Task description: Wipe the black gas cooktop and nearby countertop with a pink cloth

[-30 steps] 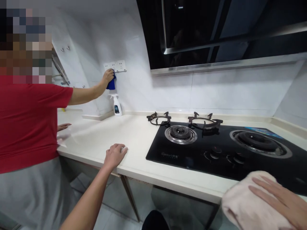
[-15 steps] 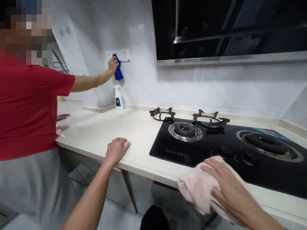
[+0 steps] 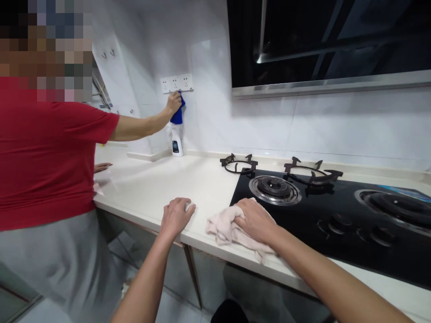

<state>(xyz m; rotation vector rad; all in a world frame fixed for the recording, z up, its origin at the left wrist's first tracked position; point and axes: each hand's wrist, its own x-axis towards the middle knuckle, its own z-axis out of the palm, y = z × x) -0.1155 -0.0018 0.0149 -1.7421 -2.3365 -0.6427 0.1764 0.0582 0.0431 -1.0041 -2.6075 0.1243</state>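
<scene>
My right hand [image 3: 257, 220] presses a pale pink cloth [image 3: 224, 225] down over the front left corner of the black gas stove [image 3: 296, 233]. The cloth bunches out to the left of my fingers, and part of it droops at the counter's front edge. My left hand [image 3: 177, 217] rests on the white countertop [image 3: 151, 184], left of the stove. Its fingers are bent and the thumb stands apart, with no held thing showing. The left burner [image 3: 275, 188] lies bare behind the cloth.
Two black pan supports, a left one [image 3: 239, 167] and a right one [image 3: 313, 172], sit behind the stove. A co-worker in a red shirt [image 3: 50, 157] holds a blue cloth [image 3: 177, 112] at the wall below the sockets [image 3: 177, 83], above a spray bottle [image 3: 176, 142]. A range hood [image 3: 323, 85] hangs overhead.
My right hand has moved left with the pink cloth, onto the stove's front left corner. The co-worker's hand and blue cloth have dropped below the sockets. My left hand stays on the counter.
</scene>
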